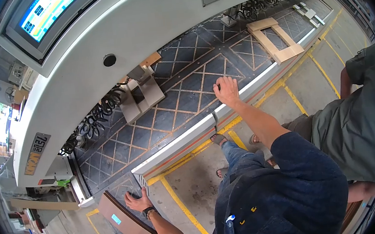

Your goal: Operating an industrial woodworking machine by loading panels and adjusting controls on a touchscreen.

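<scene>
My right hand [227,91] is palm down over the dark machine bed [185,94] with its crossed wooden strips, close to the bed's pale front rail. Its fingers are loosely bent with the thumb apart, and I see nothing in it. On the lower left, my left hand [138,201], a dark watch on its wrist, has its fingers spread beside the dark edge of a brown panel [128,226]. Whether the fingertips touch the panel I cannot tell. A pale blue label [116,219] is stuck on that panel.
A wooden frame [259,41] lies on the bed at right, and grey-beige framed pieces [144,101] sit under the white machine beam [151,34]. Coiled black hoses [100,110] hang below the beam. At right, close by, another person in a grey-green shirt [352,122] stands.
</scene>
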The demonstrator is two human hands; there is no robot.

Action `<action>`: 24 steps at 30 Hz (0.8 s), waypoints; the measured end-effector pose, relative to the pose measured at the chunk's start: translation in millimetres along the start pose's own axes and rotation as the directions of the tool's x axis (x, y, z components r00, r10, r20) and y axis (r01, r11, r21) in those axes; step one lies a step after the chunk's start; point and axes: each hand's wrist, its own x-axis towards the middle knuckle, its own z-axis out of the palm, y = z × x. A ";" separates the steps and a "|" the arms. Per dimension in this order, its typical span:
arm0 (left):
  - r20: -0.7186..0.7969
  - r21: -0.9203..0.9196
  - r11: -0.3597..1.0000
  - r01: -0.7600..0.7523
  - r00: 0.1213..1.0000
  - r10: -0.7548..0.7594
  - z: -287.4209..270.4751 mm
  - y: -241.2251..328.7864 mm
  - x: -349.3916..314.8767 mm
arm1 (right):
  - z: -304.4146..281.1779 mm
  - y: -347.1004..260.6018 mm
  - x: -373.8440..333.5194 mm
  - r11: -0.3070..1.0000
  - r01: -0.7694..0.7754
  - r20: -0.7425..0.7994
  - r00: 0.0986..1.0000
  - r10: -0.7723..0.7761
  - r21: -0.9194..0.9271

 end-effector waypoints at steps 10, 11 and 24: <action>0.026 0.013 1.000 0.011 1.000 -0.011 -0.9 -1.3 0.3 | 1.8 0.4 0.0 1.000 0.004 0.004 1.000 -0.004 -0.022; 0.026 0.013 1.000 0.011 1.000 -0.012 -1.0 -0.9 0.5 | 1.8 0.2 -0.1 1.000 0.001 0.003 1.000 -0.001 -0.024; -0.002 0.006 1.000 0.002 1.000 -0.002 0.4 1.4 0.3 | 0.6 1.8 0.1 1.000 0.011 -0.019 1.000 -0.011 -0.018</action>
